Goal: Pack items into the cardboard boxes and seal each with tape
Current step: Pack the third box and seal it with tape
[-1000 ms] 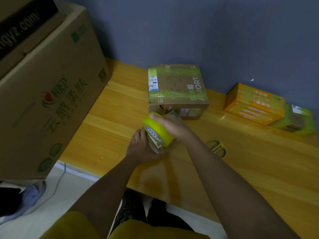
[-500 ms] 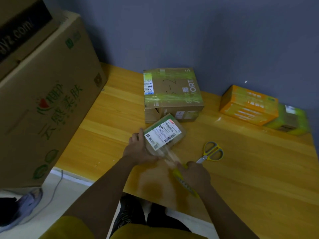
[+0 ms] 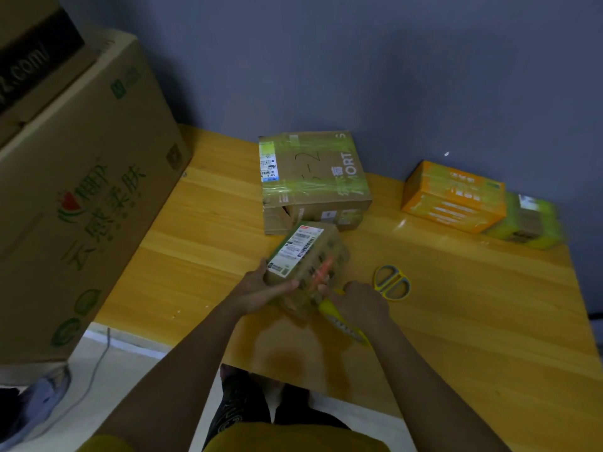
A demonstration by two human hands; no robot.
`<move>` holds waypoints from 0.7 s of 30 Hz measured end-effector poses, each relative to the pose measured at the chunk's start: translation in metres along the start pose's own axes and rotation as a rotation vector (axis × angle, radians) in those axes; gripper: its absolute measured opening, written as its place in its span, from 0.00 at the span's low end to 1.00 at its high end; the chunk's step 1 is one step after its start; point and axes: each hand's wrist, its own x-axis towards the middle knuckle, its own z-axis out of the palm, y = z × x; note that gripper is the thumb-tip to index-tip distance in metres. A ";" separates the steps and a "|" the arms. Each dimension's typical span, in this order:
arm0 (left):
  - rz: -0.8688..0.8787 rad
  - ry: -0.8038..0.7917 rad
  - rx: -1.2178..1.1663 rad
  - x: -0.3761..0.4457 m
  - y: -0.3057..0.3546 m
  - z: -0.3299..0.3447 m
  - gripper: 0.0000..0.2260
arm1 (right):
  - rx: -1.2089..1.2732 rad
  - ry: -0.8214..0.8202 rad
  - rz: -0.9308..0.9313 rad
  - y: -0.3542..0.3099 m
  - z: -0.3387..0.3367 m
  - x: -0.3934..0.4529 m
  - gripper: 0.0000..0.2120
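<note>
- We saw the left hand [image 3: 257, 288] gripping the small cardboard box [image 3: 306, 265], fingers wrapped round its near-left end, thumb across the side face.
- Small box was tilted, held just above the worktop [image 3: 202, 243], white shipping label [image 3: 295, 247] facing up-left. Whether its lower edge touched the worktop, we couldn't tell.
- Right hand [image 3: 359, 301] sat at the box's near-right corner, fingers clamped on the yellow tape roll [image 3: 342, 322]; roll stuck out toward us from under the hand.
- Side face of the small box looked glossy with tape; an orange-red streak [image 3: 321, 272] crossed it, too blurred for us to identify.
- Larger taped box [image 3: 313, 177] lay flat just behind the small one, green tape bands across the top, "5-2" handwritten on it.
- Yellow-handled scissors [image 3: 391, 282] lay on the worktop just right of the right hand, not touching it.
- Orange carton [image 3: 453, 197] sat far right by the wall, a green-wrapped parcel [image 3: 525, 223] touching its right side.
- Big printed carton [image 3: 81, 190] stood left of the worktop.
</note>
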 end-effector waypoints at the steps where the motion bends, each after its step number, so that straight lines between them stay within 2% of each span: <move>1: -0.012 -0.037 -0.024 -0.004 0.002 -0.003 0.61 | 0.006 0.006 -0.004 -0.003 -0.004 0.001 0.30; 4: 0.011 -0.035 0.142 -0.013 0.008 -0.010 0.45 | -0.063 -0.009 0.005 -0.017 -0.011 0.004 0.29; 6: 0.160 0.070 0.374 -0.019 0.016 -0.014 0.38 | -0.058 -0.045 -0.038 -0.028 -0.014 0.006 0.30; 7: 0.228 0.085 0.437 -0.021 0.018 -0.014 0.38 | -0.009 -0.081 -0.073 -0.030 -0.016 0.007 0.31; 9: 0.230 0.070 0.431 -0.022 0.017 -0.014 0.33 | 0.084 -0.195 -0.171 -0.027 -0.023 0.005 0.29; 11: 0.222 0.089 0.385 -0.022 0.012 -0.013 0.21 | 0.209 -0.272 -0.257 -0.014 -0.027 0.002 0.19; 12: 0.216 0.092 0.350 -0.021 0.009 -0.014 0.18 | 0.301 -0.279 -0.285 -0.006 -0.028 -0.002 0.19; 14: 0.183 0.056 0.221 -0.023 0.006 -0.013 0.17 | 0.471 -0.242 -0.332 0.005 -0.029 -0.013 0.34; 16: 0.134 -0.017 0.115 -0.026 -0.004 -0.013 0.20 | 0.545 -0.207 -0.440 0.013 -0.031 -0.020 0.34; 18: 0.104 -0.004 0.020 -0.024 -0.022 -0.011 0.29 | 0.605 -0.227 -0.493 0.015 -0.034 -0.023 0.31; 19: 0.118 0.023 0.031 -0.021 -0.029 -0.009 0.31 | 0.621 -0.223 -0.511 0.014 -0.035 -0.023 0.30; 21: 0.246 0.142 0.184 -0.023 -0.026 -0.003 0.20 | 0.636 -0.184 -0.530 0.011 -0.034 -0.022 0.30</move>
